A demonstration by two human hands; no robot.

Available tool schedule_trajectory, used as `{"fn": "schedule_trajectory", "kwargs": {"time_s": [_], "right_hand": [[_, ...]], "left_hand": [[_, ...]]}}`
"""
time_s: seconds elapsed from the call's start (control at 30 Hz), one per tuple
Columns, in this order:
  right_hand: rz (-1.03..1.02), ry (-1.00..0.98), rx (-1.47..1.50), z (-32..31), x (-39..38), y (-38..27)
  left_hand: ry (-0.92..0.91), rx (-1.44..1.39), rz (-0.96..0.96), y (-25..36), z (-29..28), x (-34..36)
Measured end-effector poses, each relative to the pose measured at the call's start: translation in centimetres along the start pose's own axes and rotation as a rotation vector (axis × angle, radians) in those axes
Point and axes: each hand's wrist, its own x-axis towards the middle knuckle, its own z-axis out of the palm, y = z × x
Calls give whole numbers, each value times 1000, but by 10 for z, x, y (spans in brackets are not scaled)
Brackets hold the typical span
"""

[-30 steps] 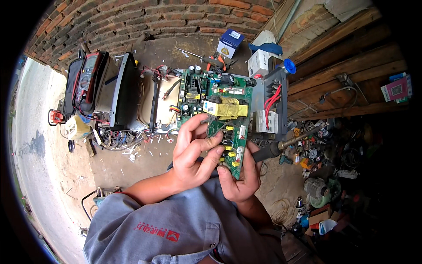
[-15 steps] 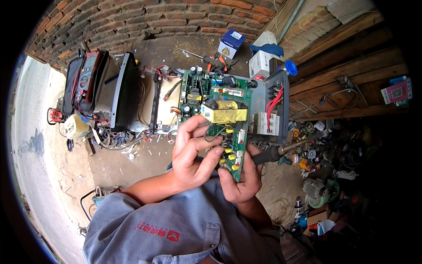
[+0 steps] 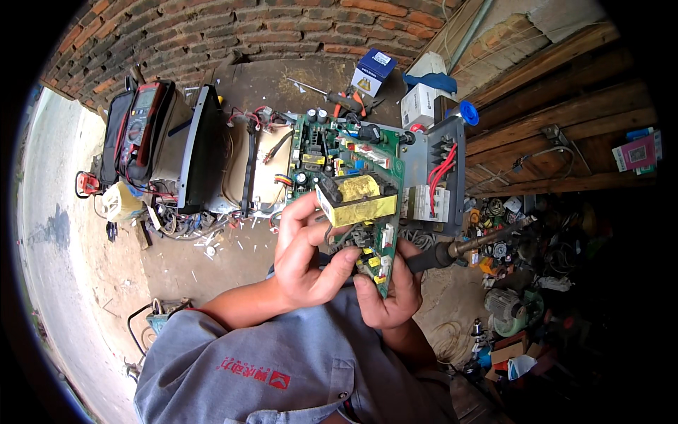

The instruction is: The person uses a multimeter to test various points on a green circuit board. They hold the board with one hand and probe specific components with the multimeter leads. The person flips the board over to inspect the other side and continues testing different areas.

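A green circuit board (image 3: 389, 169), crowded with parts, is tilted up in front of me. On it, a block-shaped transformer (image 3: 364, 211) wrapped in yellow tape leans at an angle. My left hand (image 3: 304, 258) is curled at the board's left side; its index finger presses the transformer and its thumb lies near the small yellow components. With my right hand (image 3: 390, 297) I grip the board's lower corner, thumb in front. The black handle of a soldering iron (image 3: 427, 257) also sits in this hand, its metal barrel pointing right. Fingers behind the board are hidden.
Under the board lies an open grey metal housing (image 3: 452, 201) with red wires. Left of it are a black panel (image 3: 198, 148) and a red multimeter (image 3: 143, 120). Pliers (image 3: 349, 101), a blue box (image 3: 374, 73) and a white box (image 3: 421, 106) stand farther back. Clutter covers the floor at right.
The yellow transformer has tipped up and shifted lower over the board, showing more of its side. My left fingers have moved slightly with it. The soldering iron has shifted a little right.
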Motion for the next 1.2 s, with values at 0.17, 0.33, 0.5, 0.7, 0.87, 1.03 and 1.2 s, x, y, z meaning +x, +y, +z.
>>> {"fn": "schedule_trajectory", "kwargs": {"time_s": [0.17,0.33,0.5,0.7,0.87,1.03,1.2], "right_hand": [[40,-57,-49,-4,4,-1],[81,-59,-53,1,14,-3],[12,-157,-153,9,30,-4],[-36,-322,-159,12,40,-13],[74,-319,92,-13,43,-17],[322,-260,279,-45,54,-34],[419,-189,446,-60,45,-28]], "left_hand": [[-15,6,-68,0,0,3],[-12,-61,-284,4,-1,6],[173,-739,-738,-11,-2,0],[191,-1129,-906,-24,-19,-1],[324,-1305,-1207,-25,-25,-9],[170,-1478,-1122,-35,-31,-23],[263,-1474,-1352,-31,-28,-18]]}}
